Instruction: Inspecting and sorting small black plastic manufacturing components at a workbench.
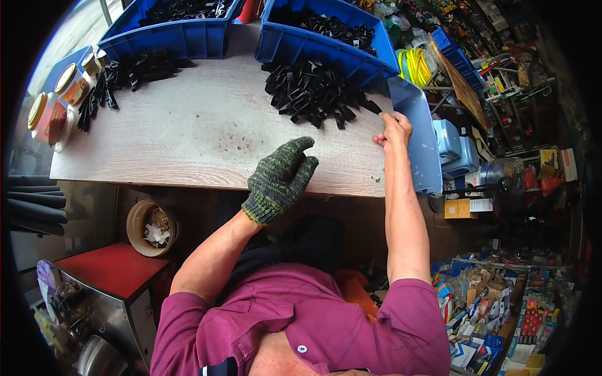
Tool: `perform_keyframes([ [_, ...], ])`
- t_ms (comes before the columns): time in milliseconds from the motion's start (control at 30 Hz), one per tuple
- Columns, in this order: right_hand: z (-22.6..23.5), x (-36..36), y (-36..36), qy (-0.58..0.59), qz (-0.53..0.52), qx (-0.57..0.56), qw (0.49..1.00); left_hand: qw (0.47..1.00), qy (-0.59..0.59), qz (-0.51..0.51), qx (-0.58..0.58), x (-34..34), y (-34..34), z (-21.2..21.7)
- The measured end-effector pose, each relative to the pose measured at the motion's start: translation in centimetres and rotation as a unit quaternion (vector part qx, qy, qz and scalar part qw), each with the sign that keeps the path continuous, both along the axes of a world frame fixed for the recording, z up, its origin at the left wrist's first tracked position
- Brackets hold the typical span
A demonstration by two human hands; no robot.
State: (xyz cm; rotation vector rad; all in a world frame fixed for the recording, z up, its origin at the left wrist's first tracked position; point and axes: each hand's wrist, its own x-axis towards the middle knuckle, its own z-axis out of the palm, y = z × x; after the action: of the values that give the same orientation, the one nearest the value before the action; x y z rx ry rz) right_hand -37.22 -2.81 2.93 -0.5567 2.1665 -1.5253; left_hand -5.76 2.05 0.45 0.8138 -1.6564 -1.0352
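Note:
My left hand [281, 178] wears a dark green knitted glove and hovers over the front part of the pale wooden table [188, 131], fingers held together, holding nothing. My right hand [394, 130] is bare and rests at the table's right edge, its fingers touching the blue plastic panel [417, 131] that stands there; whether it grips the panel is unclear. A heap of small black plastic parts [313, 93] lies on the table just beyond both hands.
Two blue bins with black parts stand at the back, one at left [182, 34] and one at right [313, 44]. More black parts [125, 75] and jars [59, 103] sit at the table's left. A red-topped cabinet [113, 269] and round container [149, 229] stand below.

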Motion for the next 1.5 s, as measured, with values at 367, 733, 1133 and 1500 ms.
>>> perform_keyframes([
  [367,0.1,-0.1,-1.6,0.087,0.096,0.132,0.983,0.997,-0.047,0.020,-0.052,-0.3,-0.1,0.6],
  [733,-0.2,-0.9,2.6,-0.083,-0.091,-0.088,0.988,0.997,-0.043,0.021,-0.063,-0.5,0.0,-0.1],
  [1133,1.3,5.3,0.2,0.007,0.226,0.109,0.968,0.995,-0.065,0.020,-0.080,-0.4,0.2,0.3],
  [1500,0.1,5.2,0.3,0.070,0.231,0.080,0.967,0.993,-0.071,0.035,-0.085,-0.6,0.2,0.0],
])
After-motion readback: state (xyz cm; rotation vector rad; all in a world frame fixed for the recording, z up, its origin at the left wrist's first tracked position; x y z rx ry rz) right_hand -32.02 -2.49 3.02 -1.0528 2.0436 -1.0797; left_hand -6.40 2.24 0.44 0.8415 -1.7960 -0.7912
